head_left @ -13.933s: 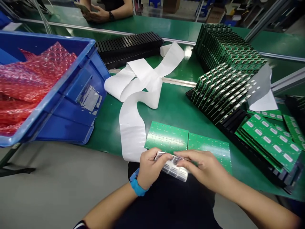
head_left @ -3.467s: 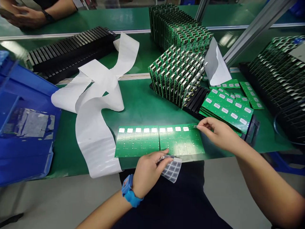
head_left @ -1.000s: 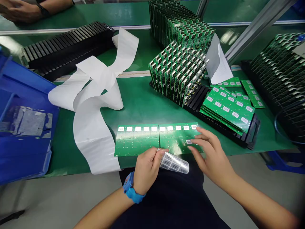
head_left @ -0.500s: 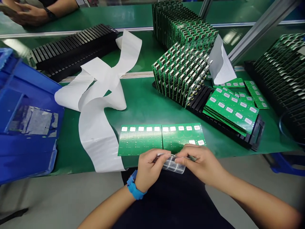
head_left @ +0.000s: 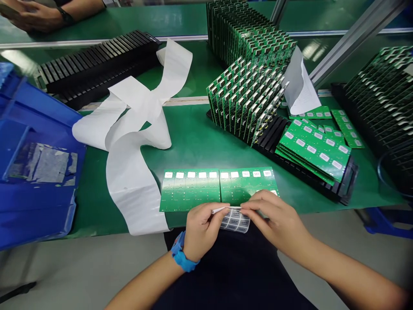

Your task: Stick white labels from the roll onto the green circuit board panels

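Observation:
In front of my body I hold a folded sheet of labels (head_left: 235, 221), with rows of small printed white stickers on its hanging part. My left hand (head_left: 204, 226) is closed, pinching the left end of the fold between thumb and fingers. The fingertips of my right hand (head_left: 272, 219) are pinched at the right end of the fold; whether a single label is lifted there is hidden. Just beyond lie two green circuit board panels side by side, the left panel (head_left: 190, 191) and the right panel (head_left: 237, 189). White labels line their far edges, and my right hand partly covers the right panel.
Long white backing paper (head_left: 129, 172) curls across the bench at left, near a blue bin (head_left: 41, 206) and a black slotted rack (head_left: 103, 64). Upright circuit boards (head_left: 241, 99) fill a rack; labelled panels (head_left: 316, 146) are stacked at its end. Another person's hands (head_left: 41, 17) rest far left.
My right fingertips have shifted slightly up along the fold, and my right hand now covers more of the right panel's near labels. The fold looks straighter. My left hand has hardly moved.

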`<act>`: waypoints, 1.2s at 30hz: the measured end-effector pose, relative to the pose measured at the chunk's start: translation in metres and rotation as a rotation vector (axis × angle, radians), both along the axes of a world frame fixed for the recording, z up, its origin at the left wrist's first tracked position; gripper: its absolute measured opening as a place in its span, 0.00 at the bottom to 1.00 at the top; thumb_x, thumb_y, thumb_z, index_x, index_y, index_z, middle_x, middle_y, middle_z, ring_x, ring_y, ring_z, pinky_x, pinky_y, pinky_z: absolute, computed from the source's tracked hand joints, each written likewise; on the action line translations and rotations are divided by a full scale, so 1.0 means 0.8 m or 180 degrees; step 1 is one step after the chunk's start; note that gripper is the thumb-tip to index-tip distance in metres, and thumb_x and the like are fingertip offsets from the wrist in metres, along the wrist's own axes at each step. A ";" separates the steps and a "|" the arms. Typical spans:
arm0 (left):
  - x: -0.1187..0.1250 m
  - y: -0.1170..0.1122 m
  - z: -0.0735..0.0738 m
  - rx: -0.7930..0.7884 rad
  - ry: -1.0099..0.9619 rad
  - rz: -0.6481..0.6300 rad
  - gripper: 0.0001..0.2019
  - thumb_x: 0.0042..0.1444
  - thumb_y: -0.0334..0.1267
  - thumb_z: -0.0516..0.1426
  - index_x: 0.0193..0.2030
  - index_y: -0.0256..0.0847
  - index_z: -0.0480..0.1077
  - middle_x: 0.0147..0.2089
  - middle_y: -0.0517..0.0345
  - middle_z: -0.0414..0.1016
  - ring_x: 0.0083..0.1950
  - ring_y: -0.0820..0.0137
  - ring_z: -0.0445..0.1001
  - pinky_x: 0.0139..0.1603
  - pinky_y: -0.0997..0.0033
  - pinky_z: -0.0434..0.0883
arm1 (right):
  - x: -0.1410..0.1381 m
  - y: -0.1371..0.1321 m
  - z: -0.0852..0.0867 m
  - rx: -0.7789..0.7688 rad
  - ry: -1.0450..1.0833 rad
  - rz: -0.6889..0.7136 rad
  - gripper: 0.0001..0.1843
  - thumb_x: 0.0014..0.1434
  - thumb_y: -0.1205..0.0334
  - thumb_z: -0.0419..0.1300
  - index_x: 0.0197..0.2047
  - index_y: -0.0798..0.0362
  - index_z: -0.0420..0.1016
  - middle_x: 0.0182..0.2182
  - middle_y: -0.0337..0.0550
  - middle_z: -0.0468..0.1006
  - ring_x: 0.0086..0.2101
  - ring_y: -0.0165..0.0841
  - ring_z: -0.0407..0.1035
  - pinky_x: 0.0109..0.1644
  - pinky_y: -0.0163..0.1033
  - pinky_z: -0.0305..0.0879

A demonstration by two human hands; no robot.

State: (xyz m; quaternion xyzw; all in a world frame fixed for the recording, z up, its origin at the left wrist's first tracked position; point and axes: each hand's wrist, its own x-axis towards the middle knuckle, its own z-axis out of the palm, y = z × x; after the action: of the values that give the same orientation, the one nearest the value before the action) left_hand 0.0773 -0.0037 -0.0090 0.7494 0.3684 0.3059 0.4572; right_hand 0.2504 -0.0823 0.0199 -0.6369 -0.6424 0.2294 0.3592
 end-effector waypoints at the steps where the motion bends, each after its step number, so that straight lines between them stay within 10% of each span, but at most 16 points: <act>1: 0.000 -0.001 0.000 -0.0013 0.0043 0.0097 0.05 0.56 0.34 0.57 0.34 0.41 0.76 0.31 0.59 0.79 0.30 0.71 0.75 0.31 0.75 0.69 | -0.002 -0.002 -0.003 0.0201 -0.0142 0.0034 0.10 0.61 0.71 0.55 0.44 0.49 0.71 0.33 0.43 0.71 0.34 0.35 0.66 0.37 0.43 0.66; 6: -0.001 0.001 0.003 -0.0096 0.0347 0.0371 0.10 0.55 0.39 0.58 0.26 0.38 0.73 0.20 0.62 0.72 0.21 0.75 0.68 0.22 0.77 0.63 | 0.008 -0.003 0.002 0.0629 -0.0231 0.0282 0.14 0.59 0.74 0.55 0.45 0.49 0.71 0.32 0.42 0.72 0.34 0.36 0.66 0.38 0.45 0.65; 14: -0.010 0.003 0.006 -0.0226 0.0458 -0.0998 0.06 0.57 0.36 0.57 0.34 0.42 0.75 0.42 0.58 0.79 0.44 0.66 0.77 0.43 0.72 0.73 | 0.076 0.031 -0.002 -0.1459 -0.0304 0.0050 0.10 0.60 0.62 0.56 0.27 0.51 0.70 0.26 0.39 0.70 0.31 0.35 0.66 0.34 0.40 0.62; 27: -0.009 0.002 0.001 -0.0166 0.0679 -0.0926 0.07 0.58 0.38 0.55 0.35 0.43 0.75 0.45 0.59 0.78 0.43 0.66 0.77 0.42 0.69 0.75 | 0.046 0.023 -0.006 -0.0651 -0.1864 -0.0157 0.04 0.58 0.65 0.56 0.38 0.53 0.70 0.31 0.47 0.70 0.36 0.44 0.63 0.40 0.50 0.56; 36: -0.015 0.001 0.008 -0.0316 0.0760 -0.1021 0.12 0.64 0.35 0.47 0.44 0.42 0.71 0.50 0.56 0.75 0.48 0.66 0.74 0.49 0.67 0.71 | 0.031 0.049 -0.012 -0.1152 -0.0082 0.0537 0.16 0.59 0.74 0.47 0.49 0.50 0.59 0.32 0.39 0.69 0.37 0.36 0.66 0.40 0.42 0.64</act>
State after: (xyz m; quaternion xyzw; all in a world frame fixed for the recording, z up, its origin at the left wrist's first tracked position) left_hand 0.0653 -0.0028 -0.0023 0.8059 0.3106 0.1197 0.4896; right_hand 0.2755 -0.0433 0.0107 -0.6378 -0.6464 0.3623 0.2102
